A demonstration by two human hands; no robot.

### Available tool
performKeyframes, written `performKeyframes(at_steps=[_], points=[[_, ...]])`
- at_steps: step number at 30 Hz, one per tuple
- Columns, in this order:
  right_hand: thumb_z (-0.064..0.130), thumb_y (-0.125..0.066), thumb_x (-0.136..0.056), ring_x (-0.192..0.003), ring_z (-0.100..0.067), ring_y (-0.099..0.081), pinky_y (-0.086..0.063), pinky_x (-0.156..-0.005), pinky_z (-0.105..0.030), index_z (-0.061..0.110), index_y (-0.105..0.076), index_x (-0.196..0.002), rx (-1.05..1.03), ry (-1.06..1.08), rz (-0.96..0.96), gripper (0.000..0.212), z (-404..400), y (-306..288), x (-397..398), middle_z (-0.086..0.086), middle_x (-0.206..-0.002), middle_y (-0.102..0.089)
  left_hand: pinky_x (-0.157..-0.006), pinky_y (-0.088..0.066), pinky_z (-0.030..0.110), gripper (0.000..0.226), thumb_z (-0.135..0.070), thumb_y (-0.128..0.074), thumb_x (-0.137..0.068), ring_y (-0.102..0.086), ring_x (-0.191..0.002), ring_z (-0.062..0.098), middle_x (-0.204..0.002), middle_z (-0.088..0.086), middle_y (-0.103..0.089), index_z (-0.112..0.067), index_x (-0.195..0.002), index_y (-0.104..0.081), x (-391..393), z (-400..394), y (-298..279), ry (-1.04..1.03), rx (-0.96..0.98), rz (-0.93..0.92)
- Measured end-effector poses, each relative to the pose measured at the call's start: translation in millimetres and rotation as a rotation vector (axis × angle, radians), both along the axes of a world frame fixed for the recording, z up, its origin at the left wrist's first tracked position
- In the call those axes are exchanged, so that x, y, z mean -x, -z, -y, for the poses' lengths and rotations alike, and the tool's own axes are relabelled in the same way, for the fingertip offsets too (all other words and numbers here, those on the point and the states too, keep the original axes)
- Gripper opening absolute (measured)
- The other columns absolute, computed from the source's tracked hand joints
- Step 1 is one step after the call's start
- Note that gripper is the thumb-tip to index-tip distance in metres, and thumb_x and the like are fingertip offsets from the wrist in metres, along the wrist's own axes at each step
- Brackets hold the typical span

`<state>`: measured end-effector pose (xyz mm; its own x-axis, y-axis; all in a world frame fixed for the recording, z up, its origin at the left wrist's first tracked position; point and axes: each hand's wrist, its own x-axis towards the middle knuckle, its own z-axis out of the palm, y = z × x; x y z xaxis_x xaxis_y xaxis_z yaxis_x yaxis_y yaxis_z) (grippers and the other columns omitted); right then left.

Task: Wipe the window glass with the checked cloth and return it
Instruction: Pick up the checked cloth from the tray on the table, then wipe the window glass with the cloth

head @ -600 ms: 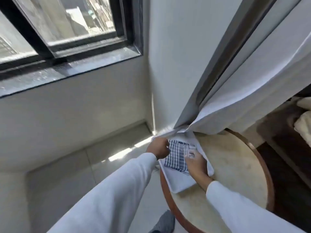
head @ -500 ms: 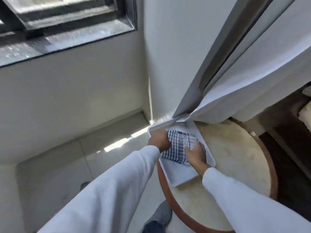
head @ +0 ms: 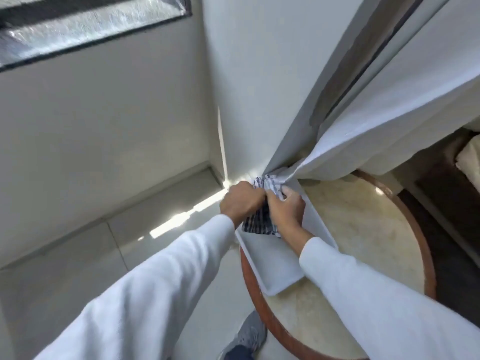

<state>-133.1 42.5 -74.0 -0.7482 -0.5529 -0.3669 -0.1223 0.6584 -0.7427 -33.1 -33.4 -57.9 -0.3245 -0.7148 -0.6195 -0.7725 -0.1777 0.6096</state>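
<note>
Both hands pinch the cloth over the tray on the table: left hand and right hand closed on it, probably gathering it to lift.

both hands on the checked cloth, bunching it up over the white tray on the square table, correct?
Not quite: the table is round, as the head view shows by its curved reddish-brown rim. The rest holds: left hand and right hand both grip the checked cloth, bunched over the white tray.
</note>
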Motion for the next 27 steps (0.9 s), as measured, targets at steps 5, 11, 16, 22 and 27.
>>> performKeyframes(at_steps=[5, 11, 16, 22, 27], points=[[0.023, -0.069, -0.092, -0.055, 0.005, -0.054, -0.043, -0.056, -0.013, 0.03, -0.057, -0.066, 0.429, -0.069, 0.034, 0.03, 85, -138, -57, 0.019, -0.06, -0.062, -0.077, -0.034, 0.037, 0.036, -0.026, -0.039, -0.105, -0.066, -0.105, 0.045, -0.113, 0.023, -0.074, -0.018, -0.072, -0.051, -27, 64, -119, -0.203, 0.3, -0.135], [0.02, -0.069, -0.094, -0.077, -0.023, -0.073, -0.064, -0.076, -0.046, 0.017, -0.071, -0.091, 0.812, -0.198, 0.3, 0.004, 172, -378, -121, 0.001, -0.081, -0.073, -0.066, -0.037, 0.04, 0.026, -0.024, -0.045, -0.097, -0.047, -0.071, 0.02, -0.076, 0.006, -0.056, -0.01, -0.076, -0.052, -115, 132, -361, -0.58, 0.531, -0.647], [0.022, -0.065, -0.103, -0.102, -0.04, -0.08, -0.069, -0.086, -0.056, 0.025, -0.074, -0.115, 1.099, -0.431, 0.542, 0.015, 209, -581, -198, -0.019, -0.11, -0.08, -0.055, -0.057, 0.022, 0.027, -0.021, -0.044, -0.109, -0.073, -0.073, 0.011, -0.093, 0.006, -0.079, -0.016, -0.106, -0.07, -210, 159, -564, -0.683, 0.673, -0.931], [0.005, -0.061, -0.107, -0.114, -0.026, -0.079, -0.069, -0.089, -0.047, 0.038, -0.067, -0.134, 1.117, -0.79, 0.5, 0.043, 230, -707, -308, -0.002, -0.121, -0.079, -0.08, -0.069, 0.038, 0.025, -0.012, -0.052, -0.11, -0.08, -0.104, 0.021, -0.119, 0.006, -0.079, -0.023, -0.129, -0.064, -334, 173, -703, -0.716, 0.905, -0.926], [-0.009, -0.055, -0.095, -0.125, -0.024, -0.074, -0.06, -0.107, -0.053, 0.015, -0.072, -0.138, 1.489, -0.606, 0.044, 0.051, 280, -759, -401, -0.007, -0.132, -0.078, -0.097, -0.058, 0.051, 0.027, -0.011, -0.066, -0.103, -0.07, -0.109, 0.028, -0.121, 0.005, -0.075, -0.013, -0.129, -0.069, -473, 205, -734, -0.835, 1.692, -0.311]])
